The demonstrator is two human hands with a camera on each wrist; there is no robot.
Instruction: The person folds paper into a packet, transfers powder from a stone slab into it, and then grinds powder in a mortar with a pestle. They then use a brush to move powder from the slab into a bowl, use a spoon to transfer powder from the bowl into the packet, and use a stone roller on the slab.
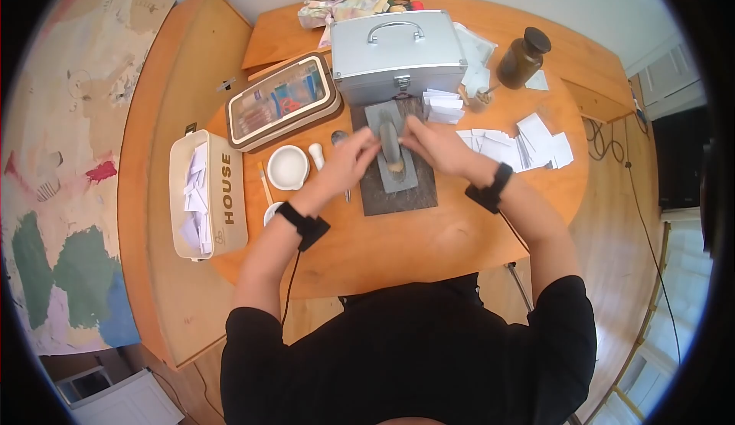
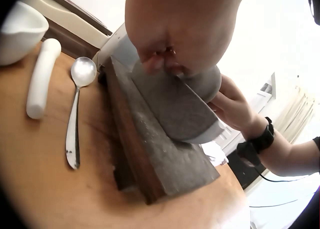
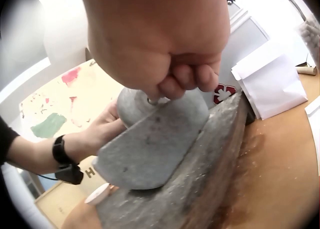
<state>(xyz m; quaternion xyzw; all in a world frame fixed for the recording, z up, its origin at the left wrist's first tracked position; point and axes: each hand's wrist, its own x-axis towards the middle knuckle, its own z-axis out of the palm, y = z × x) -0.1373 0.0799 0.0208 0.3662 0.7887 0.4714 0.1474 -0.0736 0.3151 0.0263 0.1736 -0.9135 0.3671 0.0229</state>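
A grey boat-shaped grinding trough [image 1: 401,183] with a flat top and curved underside stands on a dark stone slab [image 1: 417,199]. Its round grinding wheel [image 1: 389,143] sits upright in the slot, and small brownish bits lie in the near end. From the left side, my left hand [image 1: 351,157] grips the wheel's axle with curled fingers. My right hand [image 1: 442,148] holds the opposite end, fingers curled in the right wrist view. Most of the axle is hidden inside the hands. A metal spoon [image 2: 83,71] and a white pestle [image 2: 42,81] lie left of the slab.
Behind the slab stands a silver case [image 1: 398,50], with a brown-rimmed box [image 1: 329,115] to its left. Left are a white mortar [image 1: 288,166] and a HOUSE bin [image 1: 230,226] of paper packets. Right are white papers [image 1: 536,142] and a dark jar [image 1: 522,61].
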